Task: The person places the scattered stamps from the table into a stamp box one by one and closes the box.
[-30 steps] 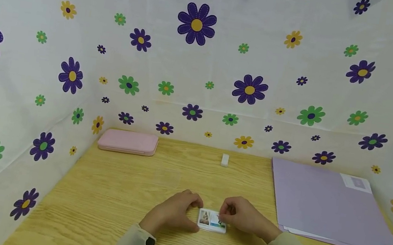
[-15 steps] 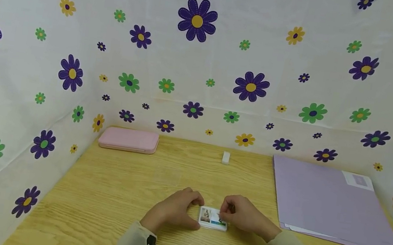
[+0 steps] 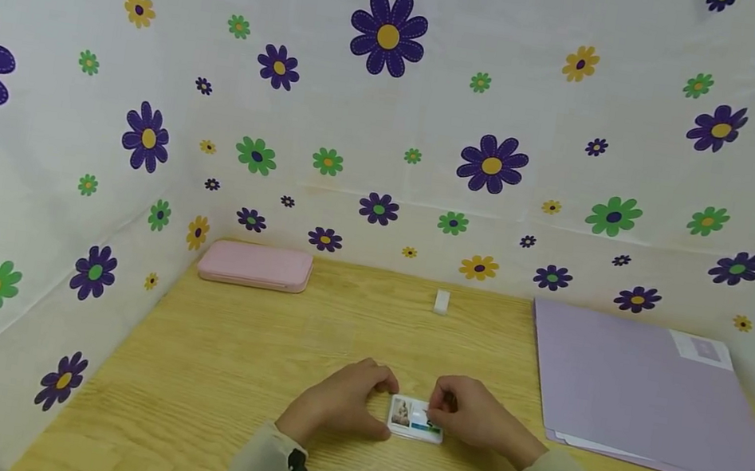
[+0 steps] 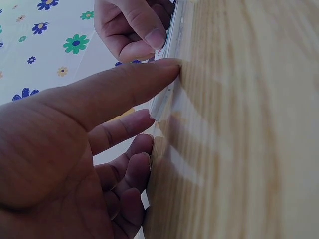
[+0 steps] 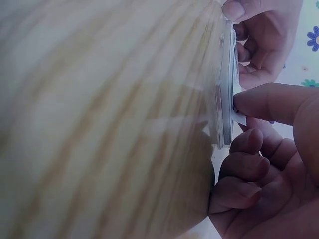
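A small flat clear-and-white case [image 3: 399, 430] with two small pictures on top lies on the table in front of me. My left hand [image 3: 343, 400] holds it by its left end, thumb at the near corner and index finger at the far one. Over the right-hand picture, my right hand [image 3: 471, 414] pinches a small white paper piece [image 5: 241, 118] with a toothed edge, like a postage stamp, between thumb and index finger. Its other fingers are curled. In the right wrist view, the layered edge of the case [image 5: 224, 99] is seen side-on; the right fingertips hide part of its top.
A pink zip case [image 3: 255, 265] lies at the back left, a small white block [image 3: 441, 302] at the back middle. Purple folders [image 3: 652, 395] with papers lie on the right. A faint transparent sheet [image 3: 329, 334] rests beyond my left hand. Flowered cloth [image 3: 438, 115] walls the table.
The head view has shifted slightly, so everything sits a little further right. Both hands keep nearly the same places on the case.
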Motion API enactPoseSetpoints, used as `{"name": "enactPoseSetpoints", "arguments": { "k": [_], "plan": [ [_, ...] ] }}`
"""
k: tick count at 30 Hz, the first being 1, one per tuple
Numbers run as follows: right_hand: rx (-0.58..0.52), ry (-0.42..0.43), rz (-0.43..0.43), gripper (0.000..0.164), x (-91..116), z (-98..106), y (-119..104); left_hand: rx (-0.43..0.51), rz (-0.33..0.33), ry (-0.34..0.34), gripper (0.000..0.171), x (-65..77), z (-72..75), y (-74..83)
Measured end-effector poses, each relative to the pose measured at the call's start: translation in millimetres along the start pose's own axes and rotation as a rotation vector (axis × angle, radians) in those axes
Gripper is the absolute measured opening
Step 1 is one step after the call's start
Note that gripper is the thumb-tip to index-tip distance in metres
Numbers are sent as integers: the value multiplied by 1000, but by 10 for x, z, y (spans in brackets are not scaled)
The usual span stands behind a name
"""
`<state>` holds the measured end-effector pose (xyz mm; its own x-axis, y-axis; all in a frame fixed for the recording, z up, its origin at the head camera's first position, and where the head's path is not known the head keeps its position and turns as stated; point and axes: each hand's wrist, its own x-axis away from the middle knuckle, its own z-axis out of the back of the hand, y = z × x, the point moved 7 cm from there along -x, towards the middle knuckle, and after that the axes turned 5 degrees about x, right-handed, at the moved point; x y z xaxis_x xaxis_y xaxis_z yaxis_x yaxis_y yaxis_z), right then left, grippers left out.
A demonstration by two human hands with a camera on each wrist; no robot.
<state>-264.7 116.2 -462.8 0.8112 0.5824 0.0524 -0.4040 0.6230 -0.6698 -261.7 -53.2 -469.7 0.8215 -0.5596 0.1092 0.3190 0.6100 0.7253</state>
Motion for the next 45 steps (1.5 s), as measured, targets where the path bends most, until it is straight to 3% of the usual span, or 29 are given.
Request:
{"name": "enactPoseSetpoints", "arguments": {
  "k": [24,33,45],
  "plan": [
    [20,-7,43,7,-17,-9,-45,-13,14,10,47,-8,6,15],
    [47,-9,10,10,-31,-13,-1,-10,11,15,47,-18,2,8],
    [-15,-36,16,4,-24,26,20,-3,-4,12,48,-17,-9,5]
  ]
}}
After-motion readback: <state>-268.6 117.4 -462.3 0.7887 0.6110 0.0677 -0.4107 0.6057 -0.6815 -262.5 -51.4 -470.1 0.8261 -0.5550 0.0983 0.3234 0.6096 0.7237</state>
